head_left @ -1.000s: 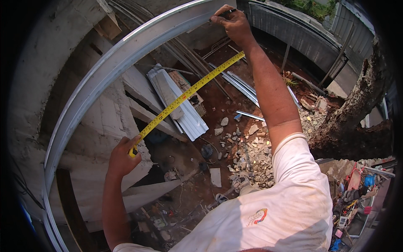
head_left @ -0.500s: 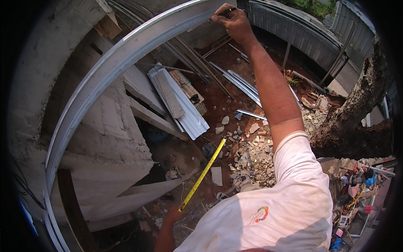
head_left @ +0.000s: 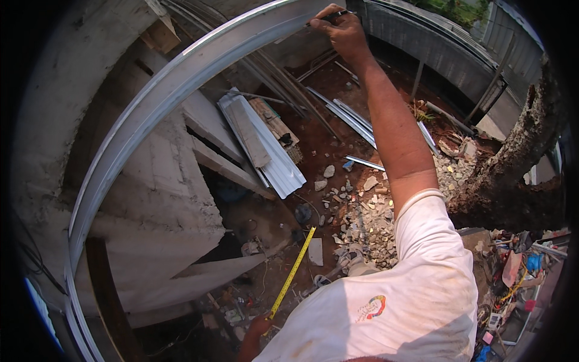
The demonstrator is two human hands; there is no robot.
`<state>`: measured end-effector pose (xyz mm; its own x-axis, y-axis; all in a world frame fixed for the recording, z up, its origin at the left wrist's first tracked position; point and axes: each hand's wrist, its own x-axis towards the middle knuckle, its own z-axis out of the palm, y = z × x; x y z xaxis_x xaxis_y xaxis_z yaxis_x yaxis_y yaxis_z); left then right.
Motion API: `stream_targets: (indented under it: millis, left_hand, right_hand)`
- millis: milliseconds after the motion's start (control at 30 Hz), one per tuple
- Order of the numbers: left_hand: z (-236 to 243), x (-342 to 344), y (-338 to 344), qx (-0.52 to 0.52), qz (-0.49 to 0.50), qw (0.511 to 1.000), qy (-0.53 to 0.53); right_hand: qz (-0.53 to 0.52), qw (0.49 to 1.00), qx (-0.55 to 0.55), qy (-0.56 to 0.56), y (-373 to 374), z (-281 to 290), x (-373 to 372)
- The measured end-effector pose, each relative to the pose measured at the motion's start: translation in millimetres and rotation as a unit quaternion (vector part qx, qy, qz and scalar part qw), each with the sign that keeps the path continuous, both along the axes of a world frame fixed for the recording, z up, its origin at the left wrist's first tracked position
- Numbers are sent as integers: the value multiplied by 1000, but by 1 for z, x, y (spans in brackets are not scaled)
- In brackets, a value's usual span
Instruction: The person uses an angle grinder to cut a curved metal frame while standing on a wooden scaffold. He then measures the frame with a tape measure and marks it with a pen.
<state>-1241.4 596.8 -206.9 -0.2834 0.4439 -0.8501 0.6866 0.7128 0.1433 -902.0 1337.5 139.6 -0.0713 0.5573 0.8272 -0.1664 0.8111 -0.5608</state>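
Note:
High in the view, my right hand (head_left: 348, 37) is closed on a thin dark pen or pencil (head_left: 339, 14), its tip at the end of a long pale metal channel (head_left: 181, 77). The fisheye bends this channel into an arc from the top down the left side. Low at the left, my left hand (head_left: 258, 329) is closed at the lower end of a yellow tape measure (head_left: 294, 274). Its blade sticks out up and to the right, the free end in the air. The tape's case is hidden.
A concrete structure (head_left: 163, 187) with rough edges stands at left. Below lie metal sheets (head_left: 280, 172), rubble (head_left: 368, 223) and metal strips (head_left: 347, 120). A thick tree trunk (head_left: 506, 175) rises at right, above a pile of mixed scrap (head_left: 512, 283).
The tape's free end has dropped, and less blade shows. My left hand has moved slightly down and right. My right hand has shifted a little right, and its pen or pencil shows more plainly.

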Motion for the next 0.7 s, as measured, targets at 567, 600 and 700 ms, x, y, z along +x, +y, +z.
stream_targets:
  millis: [567, 600, 700]
  left_hand:
    - [-14, 3, 10, 58, -25, 998, -9]
    - [-15, 2, 12, 55, -26, 998, -11]
    - [-28, -4, -1, 46, 10, 998, -42]
  right_hand:
    - [-42, 997, -7, -64, -3, 7, 9]
    - [-49, 998, -2, -45, -7, 9, 13]
    - [-44, 999, 5, 26, -43, 5, 21]
